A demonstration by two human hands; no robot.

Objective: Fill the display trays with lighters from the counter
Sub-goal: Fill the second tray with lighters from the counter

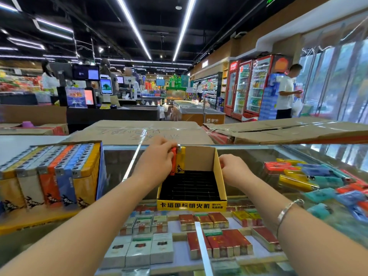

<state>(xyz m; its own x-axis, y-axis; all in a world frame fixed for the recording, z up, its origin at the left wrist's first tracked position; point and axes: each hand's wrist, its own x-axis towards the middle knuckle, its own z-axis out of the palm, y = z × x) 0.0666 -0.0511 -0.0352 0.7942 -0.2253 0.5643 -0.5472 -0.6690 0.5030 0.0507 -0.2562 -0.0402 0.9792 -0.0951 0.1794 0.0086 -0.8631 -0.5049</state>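
Lighters, orange and yellow plastic [177, 162], upright at far-left corner of yellow cardboard display tray [221, 177].
Pinched by left hand [159, 156]; right hand [235, 169] curled on tray's right wall.

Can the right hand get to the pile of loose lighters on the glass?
Probably yes. The right hand rests on the yellow tray's right wall, and the loose lighters lie just to its right on the glass counter, with nothing between.
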